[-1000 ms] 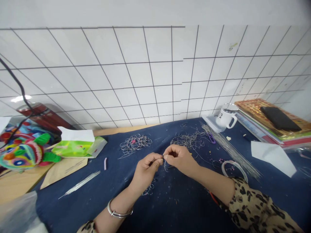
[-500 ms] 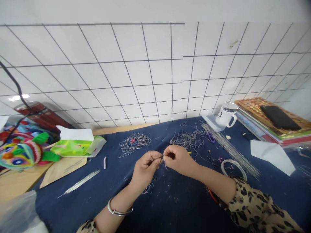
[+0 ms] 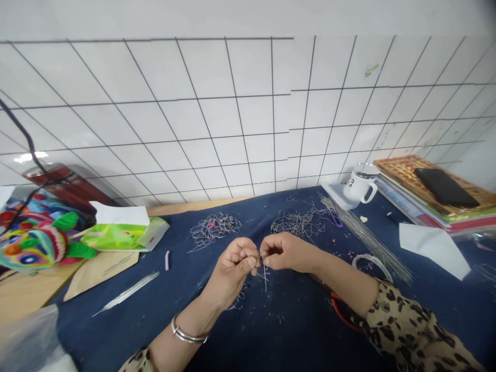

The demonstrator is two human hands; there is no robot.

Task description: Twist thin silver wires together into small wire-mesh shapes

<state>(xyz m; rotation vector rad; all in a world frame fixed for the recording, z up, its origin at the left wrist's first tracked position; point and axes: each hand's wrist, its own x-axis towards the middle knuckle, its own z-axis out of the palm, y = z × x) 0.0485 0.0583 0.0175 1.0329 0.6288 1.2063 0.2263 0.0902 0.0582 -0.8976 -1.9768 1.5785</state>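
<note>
Between my two hands, over the middle of the dark blue cloth (image 3: 163,320), is a thin piece of wire (image 3: 265,274), its ends hanging below the fingertips. My left hand (image 3: 236,266) pinches it between thumb and fingers, a silver bangle (image 3: 188,337) on the wrist. My right hand (image 3: 284,252) pinches the same wire from the right, its fingertips almost touching the left ones. Behind the hands lie a tangle of bent wires with a pink bit (image 3: 215,228) and a second wire tangle (image 3: 298,223).
Straight wires (image 3: 368,243), purple-handled scissors (image 3: 335,218), a clear coil (image 3: 374,264) and an orange-red handle (image 3: 343,312) lie rightward. A white mug (image 3: 361,186) and a phone (image 3: 446,187) on books stand beyond. Left are a tissue pack (image 3: 120,232), thin rods (image 3: 129,293) and a colourful toy (image 3: 34,248).
The fingers of both hands have shifted slightly, and more of the wire ends now shows hanging below them. My right forearm has moved a little, showing more of the orange-red handle.
</note>
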